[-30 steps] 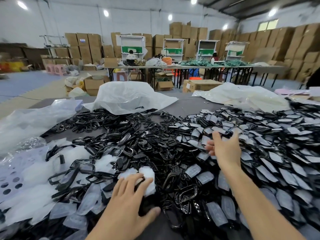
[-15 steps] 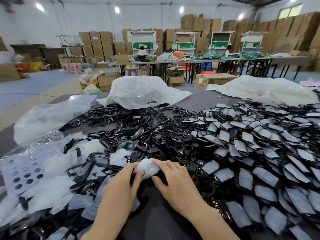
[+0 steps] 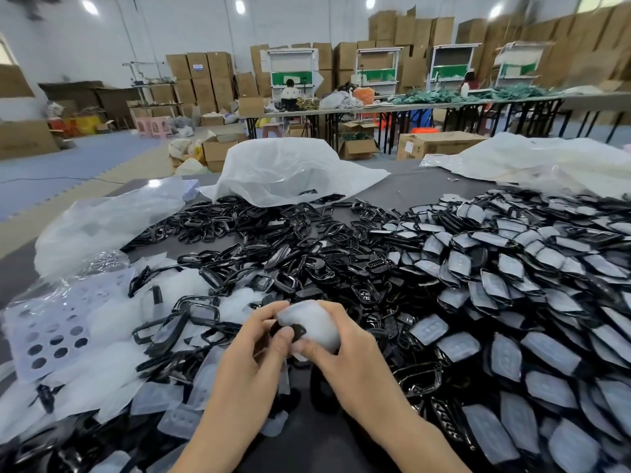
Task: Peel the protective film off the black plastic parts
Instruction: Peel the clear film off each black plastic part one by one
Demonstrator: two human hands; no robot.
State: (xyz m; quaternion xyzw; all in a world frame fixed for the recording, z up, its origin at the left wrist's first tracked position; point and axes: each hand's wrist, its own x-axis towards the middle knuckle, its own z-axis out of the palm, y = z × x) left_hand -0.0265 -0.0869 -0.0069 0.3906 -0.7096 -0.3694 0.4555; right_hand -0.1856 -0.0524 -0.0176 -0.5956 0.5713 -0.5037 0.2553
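Both hands meet over the table's near middle on one black plastic part (image 3: 294,330) that is mostly covered by white protective film (image 3: 312,320). My left hand (image 3: 254,356) pinches the part's dark left end with thumb and fingers. My right hand (image 3: 345,349) grips the film-covered side from the right. A big heap of film-covered black parts (image 3: 505,285) fills the right of the table. Bare black frames (image 3: 259,247) lie in the middle, and peeled film pieces (image 3: 112,363) lie at the left.
The dark grey table (image 3: 406,192) carries crumpled clear plastic bags at the back middle (image 3: 290,172), the left (image 3: 102,220) and the back right (image 3: 546,158). A punched white sheet (image 3: 51,332) lies at the left edge. Cardboard boxes, work tables and seated people are far behind.
My right hand came back from the heap on the right and joined my left hand. Both hands have lifted the film-covered part slightly off the pile.
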